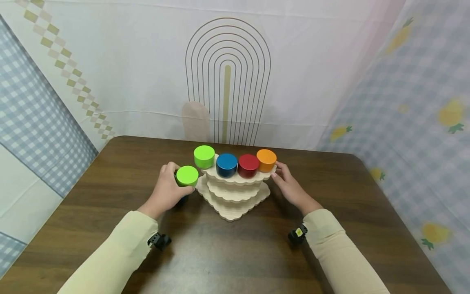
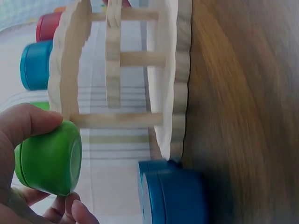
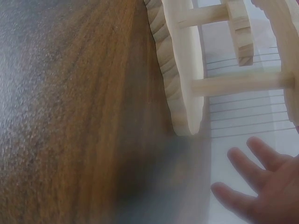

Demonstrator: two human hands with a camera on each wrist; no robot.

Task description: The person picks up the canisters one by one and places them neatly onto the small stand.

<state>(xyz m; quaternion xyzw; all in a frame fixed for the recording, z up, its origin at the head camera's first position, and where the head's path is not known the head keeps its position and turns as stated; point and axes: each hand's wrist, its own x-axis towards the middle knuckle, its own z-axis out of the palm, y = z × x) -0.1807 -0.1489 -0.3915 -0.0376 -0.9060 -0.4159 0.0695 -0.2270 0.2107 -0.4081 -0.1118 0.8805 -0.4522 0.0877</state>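
Observation:
My left hand [image 1: 167,190] grips a round green lidded tin [image 1: 187,176], thumb on one side and fingers on the other, off the table beside the left end of a tiered wooden stand [image 1: 231,210]. On the stand's top tier sit another green tin [image 1: 204,157], a blue tin [image 1: 226,165], a red tin [image 1: 248,166] and an orange tin [image 1: 266,160]. My right hand [image 1: 290,185] is at the tier's right end by the orange tin; its fingers [image 3: 245,170] look spread in the right wrist view. Whether they touch the stand I cannot tell.
Below my left hand, blue tins [image 2: 175,196] stand on the brown wooden table [image 1: 235,253], close to the stand's scalloped base. Behind the table hangs a white cloth [image 1: 147,73] with printed arches. Patterned cloth [image 1: 415,122] hangs at the right.

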